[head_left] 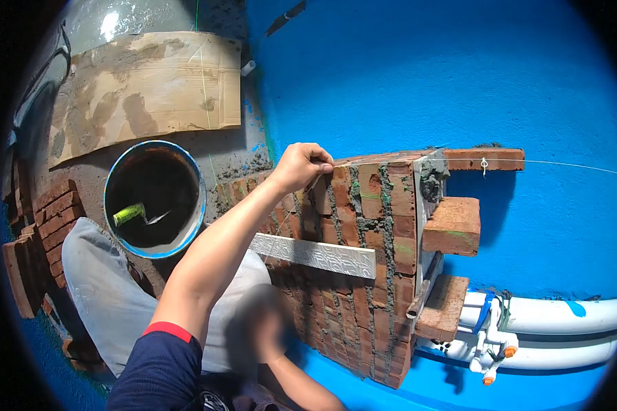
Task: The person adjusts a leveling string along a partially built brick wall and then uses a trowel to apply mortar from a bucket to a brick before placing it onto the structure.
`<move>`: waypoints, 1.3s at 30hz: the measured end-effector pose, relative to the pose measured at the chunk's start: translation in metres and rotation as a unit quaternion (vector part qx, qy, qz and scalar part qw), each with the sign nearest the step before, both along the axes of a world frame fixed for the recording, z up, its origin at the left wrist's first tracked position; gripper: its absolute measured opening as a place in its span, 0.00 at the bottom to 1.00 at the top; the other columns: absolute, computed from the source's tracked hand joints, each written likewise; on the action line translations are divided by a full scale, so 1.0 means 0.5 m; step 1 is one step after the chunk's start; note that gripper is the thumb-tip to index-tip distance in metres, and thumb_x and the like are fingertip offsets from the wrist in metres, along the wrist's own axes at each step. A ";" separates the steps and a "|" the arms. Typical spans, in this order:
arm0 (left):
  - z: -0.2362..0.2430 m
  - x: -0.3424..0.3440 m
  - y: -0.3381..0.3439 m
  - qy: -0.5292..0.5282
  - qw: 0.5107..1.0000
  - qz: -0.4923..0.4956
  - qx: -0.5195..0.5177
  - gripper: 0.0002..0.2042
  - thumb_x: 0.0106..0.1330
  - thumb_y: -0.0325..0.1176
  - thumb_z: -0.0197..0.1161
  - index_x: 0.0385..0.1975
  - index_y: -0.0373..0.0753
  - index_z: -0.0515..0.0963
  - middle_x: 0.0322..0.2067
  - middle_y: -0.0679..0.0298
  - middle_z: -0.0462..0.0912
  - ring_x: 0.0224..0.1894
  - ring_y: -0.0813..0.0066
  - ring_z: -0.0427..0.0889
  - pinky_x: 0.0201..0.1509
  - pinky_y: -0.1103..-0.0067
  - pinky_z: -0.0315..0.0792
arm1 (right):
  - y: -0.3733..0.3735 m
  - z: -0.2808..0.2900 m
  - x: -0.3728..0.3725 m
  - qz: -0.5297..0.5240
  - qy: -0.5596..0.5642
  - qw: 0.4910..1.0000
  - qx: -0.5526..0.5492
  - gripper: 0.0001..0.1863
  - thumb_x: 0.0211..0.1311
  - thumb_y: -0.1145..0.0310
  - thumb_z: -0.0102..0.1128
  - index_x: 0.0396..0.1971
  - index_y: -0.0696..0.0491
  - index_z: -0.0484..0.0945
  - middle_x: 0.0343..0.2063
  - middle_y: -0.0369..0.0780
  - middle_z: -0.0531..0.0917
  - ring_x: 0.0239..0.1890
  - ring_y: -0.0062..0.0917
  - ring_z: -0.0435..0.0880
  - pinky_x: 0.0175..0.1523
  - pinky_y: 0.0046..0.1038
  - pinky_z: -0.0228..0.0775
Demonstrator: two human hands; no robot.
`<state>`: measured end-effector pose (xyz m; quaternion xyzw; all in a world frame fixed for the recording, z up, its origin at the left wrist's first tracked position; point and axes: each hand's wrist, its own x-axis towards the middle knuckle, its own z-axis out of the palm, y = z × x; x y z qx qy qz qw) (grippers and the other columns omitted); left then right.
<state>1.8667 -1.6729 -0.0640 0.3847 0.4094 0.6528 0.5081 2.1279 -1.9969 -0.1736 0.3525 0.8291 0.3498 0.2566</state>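
Observation:
My left hand [301,166] reaches across to the far edge of the brickwork [343,308]. Its thumb and fingers are pinched together on a thin string [288,216], which slants down from the fingertips over the bricks. My right hand [266,332] is low by my leg, smeared by blur, so its fingers do not show. Between the hands, a narrow pale strip with a raised pattern [315,257] lies across the brickwork, its left end behind my left forearm. A white line [548,163] with a knot stretches from the brickwork's far right corner.
A blue-rimmed bucket [200,205] of dark material holds a trowel with a yellow-green handle [129,214]. Stained cardboard [151,89] lies beyond it. Bricks are stacked [58,219] at left. Single bricks [452,226] jut out at right, above white pipes [562,315] along the blue wall [425,75].

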 end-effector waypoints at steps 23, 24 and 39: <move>-0.005 0.022 -0.007 0.000 0.998 0.055 0.005 0.04 0.56 0.28 0.68 0.29 0.36 0.82 0.27 0.63 0.84 0.30 0.78 0.81 0.33 0.78 0.75 | -0.020 -0.021 0.036 -0.018 -0.034 0.999 0.015 0.23 0.72 0.69 0.37 0.62 0.64 0.56 0.60 0.47 0.64 0.62 0.33 0.64 0.66 0.28 0.55; -0.002 0.023 -0.007 -0.001 0.998 0.055 0.007 0.04 0.56 0.28 0.68 0.29 0.36 0.82 0.27 0.63 0.84 0.30 0.78 0.81 0.33 0.78 0.75 | -0.017 -0.024 0.037 -0.015 -0.035 0.999 0.028 0.23 0.72 0.69 0.37 0.62 0.64 0.56 0.60 0.47 0.64 0.62 0.33 0.64 0.66 0.28 0.55; 0.002 0.026 -0.016 0.028 0.995 0.083 0.047 0.05 0.55 0.25 0.68 0.31 0.37 0.83 0.29 0.63 0.82 0.33 0.74 0.81 0.36 0.77 0.75 | 0.012 0.023 -0.010 -0.160 0.514 0.812 -0.226 0.21 0.70 0.70 0.41 0.59 0.63 0.60 0.56 0.47 0.69 0.60 0.34 0.67 0.63 0.30 0.59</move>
